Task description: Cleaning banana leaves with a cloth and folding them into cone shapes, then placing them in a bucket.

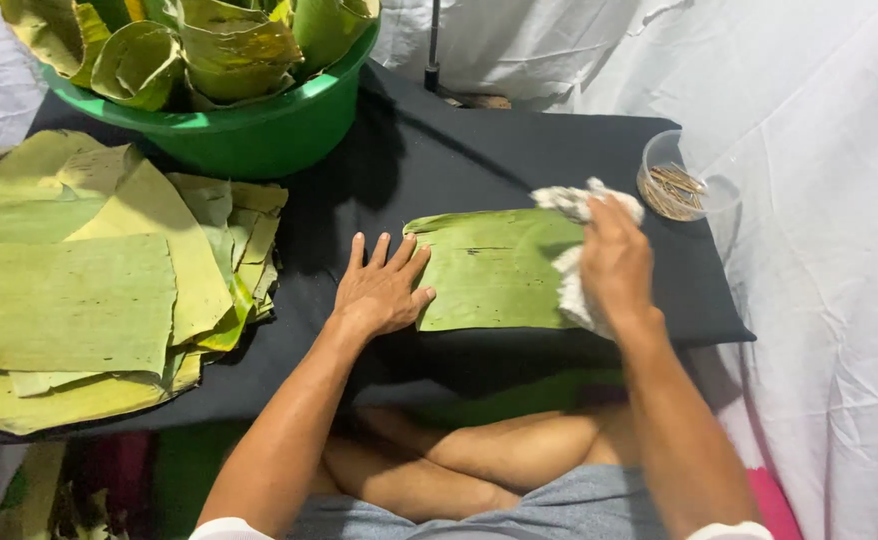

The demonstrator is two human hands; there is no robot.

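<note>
1. We see the left hand lying flat, palm down, its fingers spread. The fingertips rest at the left edge of a single banana leaf piece, pinning it to the black cloth.
2. The right hand is curled over a crumpled white rag, fingers pressed together on it. The rag sits on the right end of that leaf, and part of it pokes out above the knuckles.
3. The leaf piece is roughly rectangular and green. It lies in the middle of the black surface, its long side running left to right, its near edge close to the front rim of the cloth.
4. Just beyond the right hand, near the right rear corner of the black surface, stands a small clear round container holding thin brown sticks.
5. To the left a tall stack of flat leaf sheets, yellow-green, covers the left part of the surface and overhangs its front edge.
6. At the back left a green plastic tub holds rolled leaves.
7. Bare black cloth lies between stack and single leaf, and behind the leaf toward the tub.
8. White fabric drapes around the right and rear sides.
</note>
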